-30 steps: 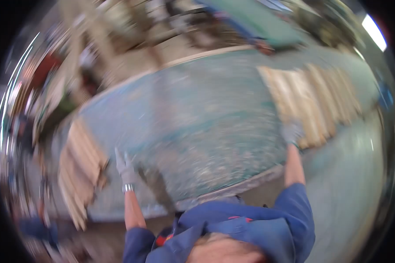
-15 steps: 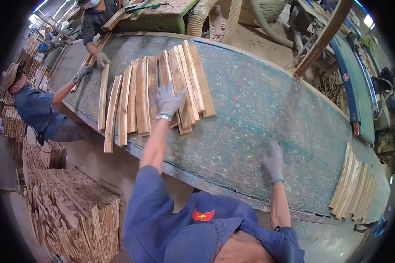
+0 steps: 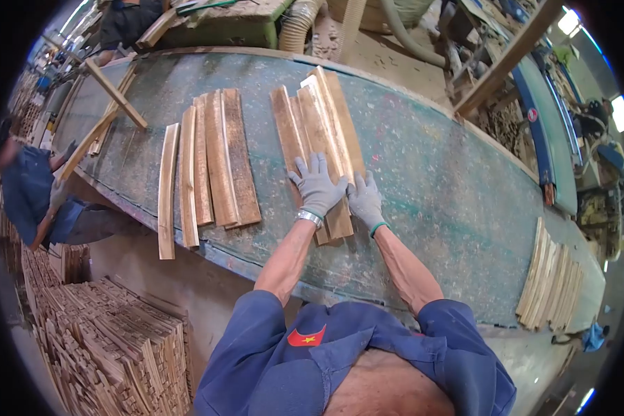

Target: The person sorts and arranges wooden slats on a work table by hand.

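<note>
My left hand (image 3: 319, 186), in a grey glove, lies flat with fingers spread on a cluster of wooden strips (image 3: 310, 128). Beside it, my gloved right hand (image 3: 366, 201) rests at the near right edge of the same cluster, fingers stretched out. Some of these strips overlap, and their near ends stick out below my hands. To the left, across a gap, a second row of wooden strips (image 3: 217, 159) lies side by side on the worn green table (image 3: 437, 187). My palms hide part of the strips beneath them.
A co-worker (image 3: 31, 187) at the left holds a long wooden strip (image 3: 83, 147). Another person (image 3: 128, 24) stands at the far left end. More strips (image 3: 549, 277) lie at the table's right end. A tall wood stack (image 3: 111, 340) stands on the floor.
My left hand has moved right and nearer, and a cluster of strips now lies apart from the row. My right hand has come left to these strips. The co-worker has lifted a strip.
</note>
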Demonstrator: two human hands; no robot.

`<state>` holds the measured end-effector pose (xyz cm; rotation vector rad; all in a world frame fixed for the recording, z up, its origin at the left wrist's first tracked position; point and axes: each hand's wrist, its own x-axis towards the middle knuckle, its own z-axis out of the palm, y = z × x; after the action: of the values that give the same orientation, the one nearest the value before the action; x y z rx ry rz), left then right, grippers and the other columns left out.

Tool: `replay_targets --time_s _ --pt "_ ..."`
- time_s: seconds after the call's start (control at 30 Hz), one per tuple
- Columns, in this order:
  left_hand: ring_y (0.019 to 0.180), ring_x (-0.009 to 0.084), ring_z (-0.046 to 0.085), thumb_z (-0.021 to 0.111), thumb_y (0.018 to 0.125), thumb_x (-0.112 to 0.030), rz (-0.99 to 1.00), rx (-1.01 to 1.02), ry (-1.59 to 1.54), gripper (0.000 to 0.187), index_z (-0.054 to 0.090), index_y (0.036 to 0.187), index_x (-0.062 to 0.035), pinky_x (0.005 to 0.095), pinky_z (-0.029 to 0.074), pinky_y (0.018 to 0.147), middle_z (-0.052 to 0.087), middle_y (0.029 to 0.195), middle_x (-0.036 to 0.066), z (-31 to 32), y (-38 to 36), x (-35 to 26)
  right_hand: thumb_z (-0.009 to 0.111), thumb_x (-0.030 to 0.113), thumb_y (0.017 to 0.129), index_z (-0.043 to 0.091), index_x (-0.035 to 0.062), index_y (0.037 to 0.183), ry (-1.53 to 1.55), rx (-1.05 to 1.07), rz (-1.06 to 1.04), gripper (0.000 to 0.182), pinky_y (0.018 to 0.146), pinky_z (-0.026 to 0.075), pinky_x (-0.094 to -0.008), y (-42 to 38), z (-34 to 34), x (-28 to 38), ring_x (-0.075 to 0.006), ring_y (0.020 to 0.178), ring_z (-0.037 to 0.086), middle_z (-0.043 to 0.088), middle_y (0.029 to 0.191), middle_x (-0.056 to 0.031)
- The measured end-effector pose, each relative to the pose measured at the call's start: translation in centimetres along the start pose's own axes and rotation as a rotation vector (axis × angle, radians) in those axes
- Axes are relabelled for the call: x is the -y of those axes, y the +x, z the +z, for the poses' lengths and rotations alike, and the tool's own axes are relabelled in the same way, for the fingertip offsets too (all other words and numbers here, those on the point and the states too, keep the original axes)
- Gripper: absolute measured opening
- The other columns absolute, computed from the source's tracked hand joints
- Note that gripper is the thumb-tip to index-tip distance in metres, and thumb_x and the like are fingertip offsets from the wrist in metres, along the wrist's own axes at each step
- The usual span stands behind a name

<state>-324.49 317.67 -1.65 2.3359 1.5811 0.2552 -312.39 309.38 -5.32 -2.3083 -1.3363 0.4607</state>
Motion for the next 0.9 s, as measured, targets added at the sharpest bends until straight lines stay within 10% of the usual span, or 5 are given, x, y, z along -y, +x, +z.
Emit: replay_targets --time_s 0.3,0.4,0.43,0.63,0.9 --pt "0.146 0.0518 0.01 0.059 0.079 -0.058 0.37 0.188 -0.076 0.095 0.032 0.152 -0.0031 0.0692 0.004 0.113 0.03 0.157 0.021 4.0 -15.3 -11.9 0.06 0.025 0.092 0.06 0.0077 0.122 0.001 -0.406 0.209 0.034 0.106 0.038 -0.0523 -19.6 -4.5 -12.5 -0.0492 0.129 0.043 0.044 0.143 -0.0287" --pt "0.147 0.0517 0.011 0.059 0.08 -0.055 0.457 0.241 -0.013 0.093 0.031 0.152 -0.0031 0.0688 0.003 0.113 0.03 0.157 0.023 5.2 -17.0 -14.2 0.062 0.021 0.089 0.064 0.0045 0.107 -0.035 -0.394 0.34 0.024 0.102 0.04 -0.0515 -23.3 -8.5 -15.2 -0.047 0.124 0.047 0.052 0.135 -0.0275" --pt "0.147 0.0505 0.012 0.06 0.08 -0.053 0.462 0.223 -0.015 0.09 0.032 0.153 -0.008 0.067 0.003 0.115 0.03 0.158 0.021 5.7 -16.9 -14.2 0.06 0.02 0.091 0.066 0.0007 0.102 0.079 -0.324 0.377 0.023 0.096 0.044 -0.0445 -24.0 -10.3 -17.0 -0.0351 0.115 0.057 0.062 0.121 -0.021" --pt "0.147 0.0475 0.016 0.062 0.081 -0.048 0.426 0.144 0.102 0.085 0.032 0.155 -0.0175 0.0637 0.007 0.117 0.031 0.159 0.016 6.6 -13.7 -11.1 0.054 0.021 0.098 0.062 -0.0035 0.115 1.312 -0.542 0.607 0.031 0.084 0.048 -0.0286 -32.0 -19.6 -16.2 -0.0141 0.097 0.061 0.066 0.105 -0.0067" --pt "0.132 0.0438 0.038 0.065 0.08 -0.062 0.593 -0.086 -0.035 0.089 0.039 0.15 -0.0141 0.0574 0.024 0.111 0.04 0.144 0.025 4.9 -14.2 -13.5 0.053 0.018 0.098 0.06 -0.0019 0.119 1.071 -0.736 0.481 0.03 0.085 0.049 -0.0296 -36.3 -18.4 -20.6 -0.0173 0.096 0.062 0.066 0.109 -0.0063"
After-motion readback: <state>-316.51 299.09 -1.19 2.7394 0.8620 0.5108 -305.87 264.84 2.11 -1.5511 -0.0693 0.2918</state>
